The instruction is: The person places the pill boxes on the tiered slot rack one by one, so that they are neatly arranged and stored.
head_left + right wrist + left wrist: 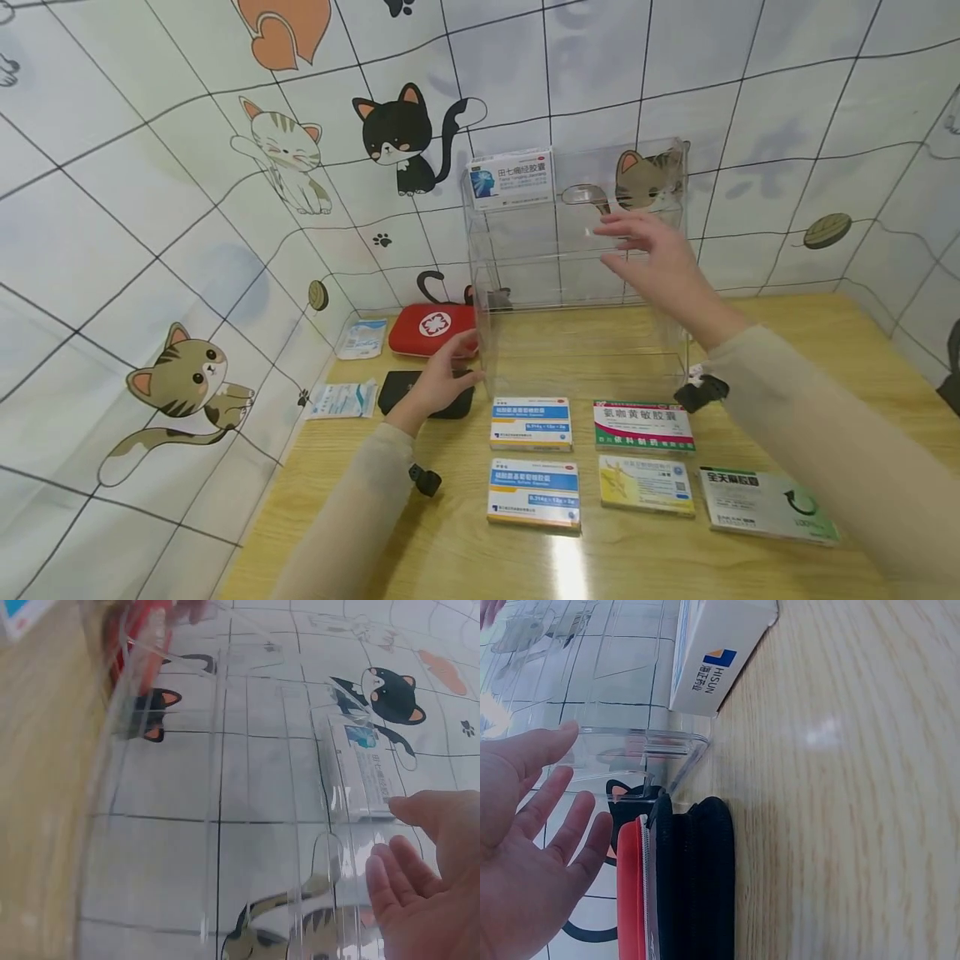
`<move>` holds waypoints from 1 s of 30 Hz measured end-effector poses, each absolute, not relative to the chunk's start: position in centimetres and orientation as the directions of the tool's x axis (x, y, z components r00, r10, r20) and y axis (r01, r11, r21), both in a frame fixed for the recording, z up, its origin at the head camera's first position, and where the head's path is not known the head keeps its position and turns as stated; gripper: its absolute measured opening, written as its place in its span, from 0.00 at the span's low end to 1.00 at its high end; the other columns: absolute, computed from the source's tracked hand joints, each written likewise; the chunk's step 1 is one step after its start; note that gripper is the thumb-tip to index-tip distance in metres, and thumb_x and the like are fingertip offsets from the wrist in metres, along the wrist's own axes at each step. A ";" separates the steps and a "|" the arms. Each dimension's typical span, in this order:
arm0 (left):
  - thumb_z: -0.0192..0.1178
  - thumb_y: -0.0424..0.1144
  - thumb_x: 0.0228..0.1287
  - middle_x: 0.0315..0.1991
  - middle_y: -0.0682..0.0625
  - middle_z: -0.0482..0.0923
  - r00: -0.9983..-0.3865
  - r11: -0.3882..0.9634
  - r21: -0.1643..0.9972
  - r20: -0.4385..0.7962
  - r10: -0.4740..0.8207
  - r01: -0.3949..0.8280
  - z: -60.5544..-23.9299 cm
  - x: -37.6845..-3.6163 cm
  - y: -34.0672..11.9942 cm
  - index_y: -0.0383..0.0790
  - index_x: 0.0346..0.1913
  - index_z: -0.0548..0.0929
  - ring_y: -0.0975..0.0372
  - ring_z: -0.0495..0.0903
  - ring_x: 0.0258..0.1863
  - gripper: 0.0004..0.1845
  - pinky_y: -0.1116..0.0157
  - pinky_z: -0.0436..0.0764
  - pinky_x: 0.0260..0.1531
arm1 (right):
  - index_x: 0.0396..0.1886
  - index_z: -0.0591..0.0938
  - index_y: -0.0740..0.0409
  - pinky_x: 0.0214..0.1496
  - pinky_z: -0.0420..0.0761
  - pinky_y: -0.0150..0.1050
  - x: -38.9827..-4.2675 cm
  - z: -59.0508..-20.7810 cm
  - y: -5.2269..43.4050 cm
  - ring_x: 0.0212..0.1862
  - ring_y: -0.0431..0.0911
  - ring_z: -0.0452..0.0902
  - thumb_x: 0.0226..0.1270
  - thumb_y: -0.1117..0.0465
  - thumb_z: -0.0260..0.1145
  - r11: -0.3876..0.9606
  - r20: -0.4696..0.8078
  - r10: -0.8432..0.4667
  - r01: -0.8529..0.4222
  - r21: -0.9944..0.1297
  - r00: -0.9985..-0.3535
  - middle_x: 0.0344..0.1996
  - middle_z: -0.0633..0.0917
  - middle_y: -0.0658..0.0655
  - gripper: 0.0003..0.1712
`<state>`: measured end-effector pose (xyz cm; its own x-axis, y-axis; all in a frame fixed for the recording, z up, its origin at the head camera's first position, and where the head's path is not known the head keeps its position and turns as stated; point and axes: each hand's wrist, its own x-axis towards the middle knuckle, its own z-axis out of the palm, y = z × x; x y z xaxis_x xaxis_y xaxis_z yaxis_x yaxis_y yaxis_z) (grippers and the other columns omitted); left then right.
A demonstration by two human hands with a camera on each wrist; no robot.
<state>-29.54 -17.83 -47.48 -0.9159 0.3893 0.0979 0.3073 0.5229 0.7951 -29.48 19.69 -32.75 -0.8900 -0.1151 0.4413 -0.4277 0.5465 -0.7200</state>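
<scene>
A clear tiered acrylic rack stands against the wall, with one white and blue medicine box at the left of its top tier. My right hand is raised in front of the rack's upper right part, fingers extended and thumb apart, holding nothing. In the right wrist view that white box appears just past the thumb. My left hand is by the rack's lower left side, its fingers spread and empty in the left wrist view; whether it touches the rack I cannot tell.
Two blue and white boxes, a green and red box, a yellow box and a silver-green box lie before the rack. Left of it are a red case, a black case and two packets.
</scene>
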 end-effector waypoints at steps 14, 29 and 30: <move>0.71 0.38 0.67 0.66 0.50 0.75 -0.920 0.524 0.797 0.098 0.380 0.301 -47.9 -29.6 -17.7 0.58 0.77 0.65 0.45 0.78 0.64 0.39 0.48 0.79 0.66 | 0.57 0.86 0.49 0.47 0.71 0.14 -18.9 -41.2 29.2 0.50 0.19 0.69 0.66 0.62 0.75 0.695 0.377 -0.121 -0.350 -0.628 -0.918 0.62 0.82 0.57 0.20; 0.70 0.36 0.67 0.66 0.49 0.75 -0.921 0.538 0.788 0.090 0.380 0.299 -47.7 -29.6 -17.6 0.58 0.77 0.64 0.46 0.77 0.64 0.40 0.49 0.79 0.66 | 0.49 0.88 0.48 0.33 0.78 0.30 -10.9 -47.4 37.2 0.40 0.25 0.75 0.52 0.60 0.83 0.834 0.160 -0.220 -0.271 -0.481 -0.962 0.48 0.87 0.53 0.22; 0.70 0.36 0.67 0.65 0.49 0.75 -0.922 0.537 0.790 0.089 0.377 0.296 -47.7 -29.6 -17.6 0.58 0.77 0.64 0.46 0.77 0.64 0.40 0.49 0.79 0.66 | 0.49 0.88 0.48 0.33 0.77 0.30 -10.4 -47.5 37.6 0.39 0.25 0.74 0.52 0.58 0.83 0.839 0.126 -0.211 -0.246 -0.486 -0.969 0.47 0.87 0.54 0.23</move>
<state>-29.61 -17.61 -47.72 -0.9219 0.3772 0.0886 0.2958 0.5374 0.7898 -10.44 37.61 -47.53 -0.9693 -0.2113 0.1256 -0.2458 0.8387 -0.4860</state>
